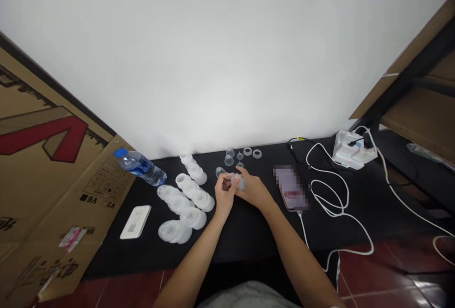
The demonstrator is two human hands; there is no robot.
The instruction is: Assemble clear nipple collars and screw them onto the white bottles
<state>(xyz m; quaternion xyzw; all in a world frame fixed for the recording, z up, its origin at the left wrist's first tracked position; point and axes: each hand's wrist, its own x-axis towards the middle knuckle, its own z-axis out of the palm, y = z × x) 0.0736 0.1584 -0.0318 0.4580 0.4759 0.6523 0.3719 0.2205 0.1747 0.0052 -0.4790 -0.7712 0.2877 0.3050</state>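
one clear silicone piece (239, 183) is pinched in the right grip (251, 189), its long axis lying sideways, while the left grip (223, 192) is curled against its left end.

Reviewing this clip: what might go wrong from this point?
The clear piece held between the left hand and right hand is small and might slip, then roll among the small clear cups. The water bottle lies on its side beside the translucent funnel-shaped parts, so it might roll and knock them.
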